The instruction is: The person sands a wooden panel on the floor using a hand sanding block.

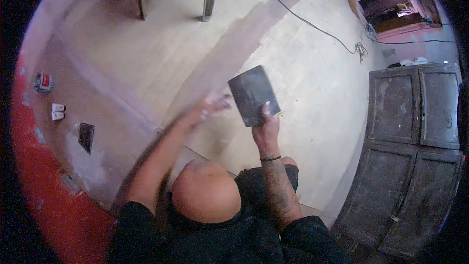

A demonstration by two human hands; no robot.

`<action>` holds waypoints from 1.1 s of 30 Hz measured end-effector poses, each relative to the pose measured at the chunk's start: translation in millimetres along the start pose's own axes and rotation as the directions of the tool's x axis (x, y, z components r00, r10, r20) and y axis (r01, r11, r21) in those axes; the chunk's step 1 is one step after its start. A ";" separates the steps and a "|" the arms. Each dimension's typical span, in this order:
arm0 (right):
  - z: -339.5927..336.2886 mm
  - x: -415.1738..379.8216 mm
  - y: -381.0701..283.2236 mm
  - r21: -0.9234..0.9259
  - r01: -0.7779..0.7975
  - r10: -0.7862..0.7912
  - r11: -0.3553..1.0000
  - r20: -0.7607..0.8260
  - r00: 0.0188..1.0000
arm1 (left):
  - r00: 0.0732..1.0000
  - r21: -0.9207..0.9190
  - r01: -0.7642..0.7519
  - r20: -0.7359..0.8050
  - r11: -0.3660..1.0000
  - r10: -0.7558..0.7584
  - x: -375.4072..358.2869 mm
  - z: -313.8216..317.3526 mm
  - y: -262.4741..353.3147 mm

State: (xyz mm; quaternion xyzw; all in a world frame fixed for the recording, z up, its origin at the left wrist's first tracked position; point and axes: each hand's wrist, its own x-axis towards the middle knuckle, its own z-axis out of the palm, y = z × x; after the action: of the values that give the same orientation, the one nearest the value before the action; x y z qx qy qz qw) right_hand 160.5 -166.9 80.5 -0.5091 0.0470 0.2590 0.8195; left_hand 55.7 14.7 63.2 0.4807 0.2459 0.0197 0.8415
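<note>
A dark grey rectangular sheet (253, 95), which looks like sandpaper, is tilted up in front of me. My right hand (266, 129) grips its lower edge, with the thumb lying across the near face and the other fingers behind it. Just left of the sheet is my left hand (212, 105), smeared by motion. Its fingers point toward the sheet, and I cannot make out whether they hold anything. A bent bare knee (207, 190) rises below my arms.
Pale patchy floor (317, 98) lies ahead, crossed by a black cable (312, 24). Wooden furniture legs (210, 0) stand at the back. At left are a paint can (44, 82), two small white containers (57, 112) and a dark scrap (86, 137). A dark cabinet (391, 166) stands at right.
</note>
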 end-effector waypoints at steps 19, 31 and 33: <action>-43.0 -35.4 74.6 -0.815 0.210 0.324 0.541 0.432 0.842 | 0.984 -0.205 0.142 0.134 0.968 -0.116 -33.8 -22.3 -150.5; -65.2 -17.5 92.8 -0.850 -0.056 0.506 0.524 0.258 0.823 | 0.978 0.205 0.045 -0.209 0.978 -0.001 -60.1 -35.8 -107.4; -87.2 -2.2 106.0 -0.881 0.146 0.314 0.449 0.309 0.898 | 0.902 0.784 -0.055 -0.226 0.618 0.368 -69.1 -23.9 -70.3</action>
State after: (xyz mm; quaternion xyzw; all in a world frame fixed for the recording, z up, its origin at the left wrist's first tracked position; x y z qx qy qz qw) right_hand 124.8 -205.8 -46.2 -0.7871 -0.2513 0.3916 0.4050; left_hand -29.6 -22.6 23.0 0.8025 0.3232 0.1045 0.4905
